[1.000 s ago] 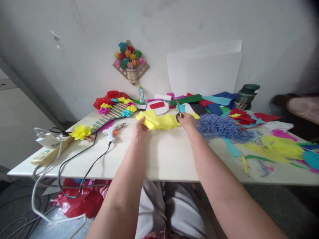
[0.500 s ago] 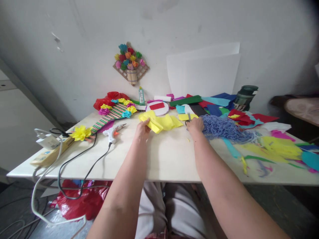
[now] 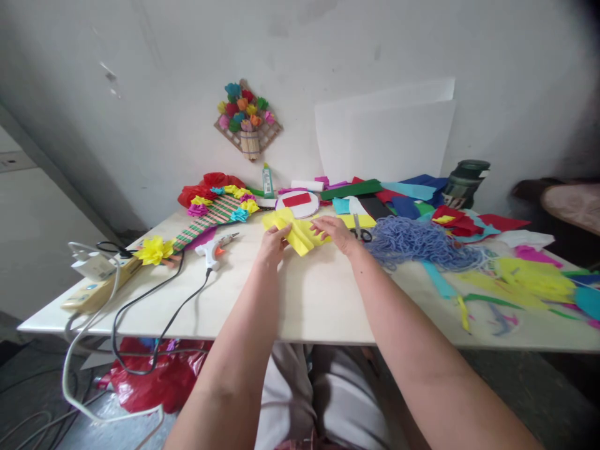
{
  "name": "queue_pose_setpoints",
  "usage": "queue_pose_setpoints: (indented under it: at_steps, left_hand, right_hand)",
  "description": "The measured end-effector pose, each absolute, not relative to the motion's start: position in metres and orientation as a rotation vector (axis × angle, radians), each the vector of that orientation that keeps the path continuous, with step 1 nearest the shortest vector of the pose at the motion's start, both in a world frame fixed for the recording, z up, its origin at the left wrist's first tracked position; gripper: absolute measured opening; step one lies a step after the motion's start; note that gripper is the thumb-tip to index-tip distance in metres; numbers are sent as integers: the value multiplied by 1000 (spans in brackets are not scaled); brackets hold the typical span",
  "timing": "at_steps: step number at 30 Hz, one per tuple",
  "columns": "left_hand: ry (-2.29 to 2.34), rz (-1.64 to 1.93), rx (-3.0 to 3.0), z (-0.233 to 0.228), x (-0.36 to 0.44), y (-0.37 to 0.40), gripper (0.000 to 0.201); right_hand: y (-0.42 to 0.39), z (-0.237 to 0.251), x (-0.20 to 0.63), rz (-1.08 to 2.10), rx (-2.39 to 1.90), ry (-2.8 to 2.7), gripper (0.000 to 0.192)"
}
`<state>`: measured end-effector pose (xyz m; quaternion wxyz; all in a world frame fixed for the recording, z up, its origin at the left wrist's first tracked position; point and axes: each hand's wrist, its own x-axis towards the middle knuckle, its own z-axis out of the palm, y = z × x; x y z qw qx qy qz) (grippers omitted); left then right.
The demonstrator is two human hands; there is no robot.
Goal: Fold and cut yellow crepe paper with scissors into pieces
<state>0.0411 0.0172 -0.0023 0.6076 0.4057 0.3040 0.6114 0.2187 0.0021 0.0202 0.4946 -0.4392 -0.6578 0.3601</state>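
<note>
A folded piece of yellow crepe paper [image 3: 298, 236] is pinched by my left hand [image 3: 275, 242] at its left end, just above the table. My right hand [image 3: 335, 232] has its fingers curled at the right part of the same paper; their tips partly cover it. Black-handled scissors [image 3: 362, 235] lie to the right of my right hand, against a heap of blue yarn [image 3: 412, 242]. Behind the paper rests a white disc [image 3: 309, 209] with a red rectangle [image 3: 297, 199] on it. A flat yellow piece [image 3: 352, 220] is behind the scissors.
On the left are a hot glue gun [image 3: 210, 251], a power strip [image 3: 100, 289] with cables, and a striped fan-shaped piece [image 3: 213, 217] edged with paper flowers. Coloured paper scraps [image 3: 534, 278] cover the right. A dark bottle [image 3: 466, 184] and glue tube [image 3: 267, 181] stand at the back.
My right hand has left the scissors on the table and moved left to the yellow crepe paper. My left hand keeps hold of the paper.
</note>
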Motion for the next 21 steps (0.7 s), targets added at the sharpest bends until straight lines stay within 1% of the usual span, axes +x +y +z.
queue_pose_setpoints:
  at_steps: [2,4,7,11,14,21]
  left_hand:
    - [700,1398,989,-2,42,17,30]
    - [689,1388,1037,-3,43,16,29]
    - [670,1382,1089,-3,44,15,29]
    - [665,1380,1116,0,47,11,26]
    - [653,1378,1122,2,49,9,27]
    - [707,1313,1045,5,54,8,39]
  right_hand:
    - [-3,21,209,1017,-979,-1638,27]
    - [-6,22,203,1091,-979,-1661,25]
    - [-8,21,198,1110,-984,-1686,24]
    - [-5,16,193,1055,-998,-1713,18]
    - [0,10,191,925,-1070,-1734,10]
    - [11,6,194,412,-1296,-1717,18]
